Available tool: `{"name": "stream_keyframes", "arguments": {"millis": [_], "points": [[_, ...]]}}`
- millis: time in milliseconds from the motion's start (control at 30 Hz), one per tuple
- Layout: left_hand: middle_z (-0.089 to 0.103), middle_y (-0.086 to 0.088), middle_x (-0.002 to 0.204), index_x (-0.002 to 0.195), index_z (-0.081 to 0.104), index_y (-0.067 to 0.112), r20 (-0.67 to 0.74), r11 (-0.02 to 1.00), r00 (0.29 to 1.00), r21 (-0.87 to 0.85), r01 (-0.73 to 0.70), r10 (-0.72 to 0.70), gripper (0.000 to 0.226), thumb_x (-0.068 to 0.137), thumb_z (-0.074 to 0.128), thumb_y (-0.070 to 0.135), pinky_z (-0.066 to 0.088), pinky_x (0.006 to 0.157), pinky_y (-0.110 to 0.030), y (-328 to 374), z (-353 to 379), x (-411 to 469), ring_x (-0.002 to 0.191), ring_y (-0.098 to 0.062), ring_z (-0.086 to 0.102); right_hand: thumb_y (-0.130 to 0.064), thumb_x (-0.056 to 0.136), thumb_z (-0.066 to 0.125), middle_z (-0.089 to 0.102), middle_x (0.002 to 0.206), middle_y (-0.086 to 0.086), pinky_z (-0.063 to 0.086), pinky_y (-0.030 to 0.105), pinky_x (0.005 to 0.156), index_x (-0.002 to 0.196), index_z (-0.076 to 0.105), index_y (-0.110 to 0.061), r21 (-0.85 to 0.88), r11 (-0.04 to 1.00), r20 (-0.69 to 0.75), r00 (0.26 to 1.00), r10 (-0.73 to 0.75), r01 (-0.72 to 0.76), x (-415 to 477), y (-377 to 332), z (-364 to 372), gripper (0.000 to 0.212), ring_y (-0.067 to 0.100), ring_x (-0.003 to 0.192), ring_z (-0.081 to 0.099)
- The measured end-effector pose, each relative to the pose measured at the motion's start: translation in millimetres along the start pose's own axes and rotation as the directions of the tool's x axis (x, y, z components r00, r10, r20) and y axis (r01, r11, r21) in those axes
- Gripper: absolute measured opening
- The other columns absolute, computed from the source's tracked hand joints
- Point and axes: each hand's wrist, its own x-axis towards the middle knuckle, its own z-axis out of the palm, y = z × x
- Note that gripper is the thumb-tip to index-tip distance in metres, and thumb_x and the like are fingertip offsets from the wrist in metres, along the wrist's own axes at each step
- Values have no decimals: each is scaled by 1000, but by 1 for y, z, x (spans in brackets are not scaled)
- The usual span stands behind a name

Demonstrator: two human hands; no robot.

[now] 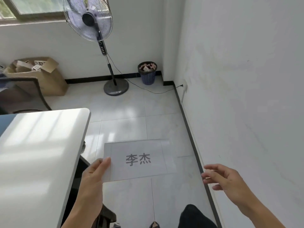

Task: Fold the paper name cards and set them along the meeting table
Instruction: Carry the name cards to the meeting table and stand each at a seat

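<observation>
White paper: name card (139, 159), flat sheet printed with two grey characters and thin ruled lines, held in the air over the tiled floor (131, 112), just right of the bench (36, 145).
Left hand (95, 173): fingers closed on the card's left edge, thumb on top.
Right hand (222, 176): fingers spread and loosely curled, holding nothing, apart from the card's right edge.
Bench: white top, rounded corner, card not touching it.
Background: standing fan (92, 20), blue wastebasket (148, 74), cardboard box (37, 74).
</observation>
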Motion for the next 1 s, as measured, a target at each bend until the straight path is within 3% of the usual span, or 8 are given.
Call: {"name": "stream_keyframes", "arguments": {"millis": [133,267,367,467,667,767,867,1000], "points": [[71,1,63,73,62,8,-23,1000,1000,-14,-19,18,18,88,56,17,51,49,-21,23,36,96,54,-10,65,-21,91,62,78,88,0,53,33,73,102,69,-19,-26,999,17,999,44,-43,92,-32,-2,14,16,81,74],[73,-6,73,81,61,-2,-100,1000,995,-16,17,-18,20,88,58,16,48,65,-31,33,62,186,62,-16,68,-17,90,64,78,85,2,52,33,70,101,70,-15,-61,997,30,999,45,-43,211,-75,-7,13,19,78,74],[71,-3,64,77,61,3,-211,999,977,-23,33,-37,13,87,59,11,51,55,-25,50,77,250,53,-11,67,-16,90,63,78,83,1,51,32,69,101,70,-16,-95,995,72,997,25,-18,298,-124,-5,13,22,81,73],[70,-7,65,77,61,2,-302,1000,953,-31,2,-11,13,87,59,10,53,56,-28,82,88,305,52,-12,66,-16,89,64,78,83,4,50,33,68,101,70,-14,-146,989,171,985,-10,36,379,-190,13,13,24,82,73],[68,-1,57,70,55,4,-488,991,872,-128,-34,-33,16,85,58,8,51,53,-23,120,81,388,46,-6,63,-19,88,65,78,89,3,51,30,71,100,70,-20,-244,952,416,906,-71,187,511,-316,87,13,17,82,73],[63,-17,72,74,56,-2,-546,987,835,-160,-26,-66,19,81,63,14,47,54,-25,128,58,438,53,-17,61,-18,88,65,78,88,0,51,30,71,101,69,-21,-258,939,472,878,-82,226,572,-358,138,13,16,82,73],[64,-10,59,72,56,-3,-578,984,811,-178,-15,-92,21,88,58,11,45,48,-19,142,27,498,47,-15,59,-19,88,66,78,88,2,50,29,69,101,70,-19,-278,936,498,865,-53,217,627,-387,192,14,17,82,73],[67,-10,65,63,63,9,-601,984,796,-175,-35,-79,17,69,70,23,49,63,-33,195,-3,581,53,-18,63,-17,89,65,77,95,7,49,28,68,103,69,-16,-300,934,552,834,4,194,679,-443,255,15,17,81,73]]}}
